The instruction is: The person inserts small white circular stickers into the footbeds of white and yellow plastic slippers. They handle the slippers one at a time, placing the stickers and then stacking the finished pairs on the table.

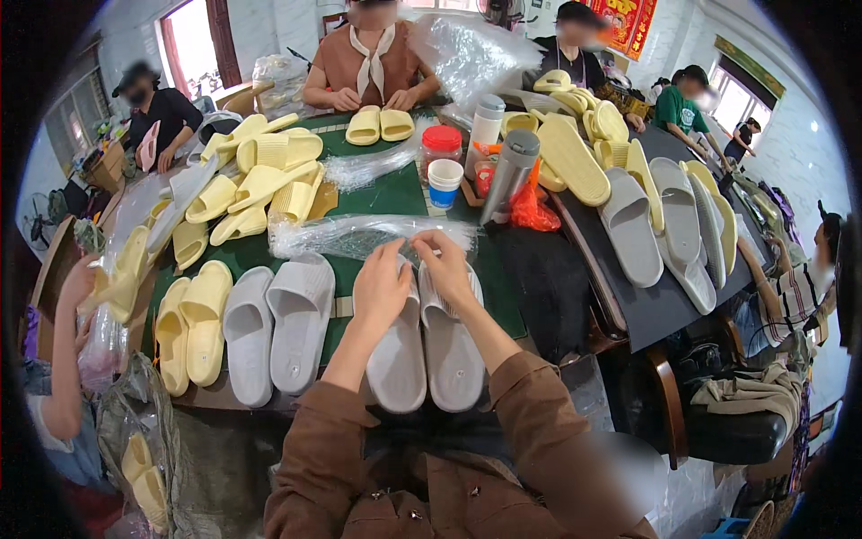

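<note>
Both hands meet at the near edge of a pile of clear plastic bags point(310, 236) on the green table. My left hand point(384, 286) has its fingers closed at the film, partly over the toe of a grey slipper point(397, 364). Beside it, my right hand point(444, 269) bends its fingers together on the film too, above the matching grey slipper point(454, 368). The fingertips partly hide what they pinch. This pair lies side by side at the table's front edge, toes away from me. To its left are another grey pair point(301, 332) and a yellow pair point(205, 323).
Yellow slippers point(278, 151) lie heaped at the left; yellow and grey ones point(628, 229) cover the right table. A paper cup point(444, 184), a red-lidded jar point(441, 144) and a grey flask point(514, 175) stand beyond my hands. A co-worker point(373, 67) sits opposite; others work around.
</note>
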`<state>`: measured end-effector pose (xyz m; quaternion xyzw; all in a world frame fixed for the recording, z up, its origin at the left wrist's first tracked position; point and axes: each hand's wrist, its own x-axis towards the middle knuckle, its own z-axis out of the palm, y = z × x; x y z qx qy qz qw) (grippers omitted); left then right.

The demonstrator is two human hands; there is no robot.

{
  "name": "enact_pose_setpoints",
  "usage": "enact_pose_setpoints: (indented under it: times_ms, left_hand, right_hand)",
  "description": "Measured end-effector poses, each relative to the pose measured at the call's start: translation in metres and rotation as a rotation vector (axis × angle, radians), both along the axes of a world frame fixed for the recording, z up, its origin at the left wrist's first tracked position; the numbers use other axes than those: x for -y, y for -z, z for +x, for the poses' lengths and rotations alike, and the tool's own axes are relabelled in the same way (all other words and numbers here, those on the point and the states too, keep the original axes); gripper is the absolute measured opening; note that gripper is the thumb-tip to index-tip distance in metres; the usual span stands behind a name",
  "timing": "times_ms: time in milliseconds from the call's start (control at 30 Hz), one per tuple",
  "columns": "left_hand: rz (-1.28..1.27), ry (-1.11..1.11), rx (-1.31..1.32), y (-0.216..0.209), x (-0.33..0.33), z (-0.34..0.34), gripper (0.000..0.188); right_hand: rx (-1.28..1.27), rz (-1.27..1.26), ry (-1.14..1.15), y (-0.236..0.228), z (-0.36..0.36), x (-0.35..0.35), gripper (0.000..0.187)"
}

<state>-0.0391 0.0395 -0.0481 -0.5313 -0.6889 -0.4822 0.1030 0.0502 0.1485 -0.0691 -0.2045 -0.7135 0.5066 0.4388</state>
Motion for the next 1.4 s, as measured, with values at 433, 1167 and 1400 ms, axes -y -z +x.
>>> enact_pose_setpoints:
  times_ms: [433, 1167, 1400]
  left_hand:
    - [-0.244, 0.164, 0.387, 0.007, -0.024, -0.023, 0.014]
    - [-0.035, 0.102, 0.511, 0.026, -0.017, -0.011, 0.012]
    - [-0.049, 0.084, 0.523, 0.024, -0.016, -0.01, 0.015]
  right_hand:
    - [-0.019, -0.087, -0.036, 0.011, -0.002, -0.003, 0.013]
    - [-0.043, -0.243, -0.068, 0.014, -0.001, 0.003, 0.016]
    - [-0.044, -0.236, -0.076, 0.011, 0.0, 0.006, 0.016]
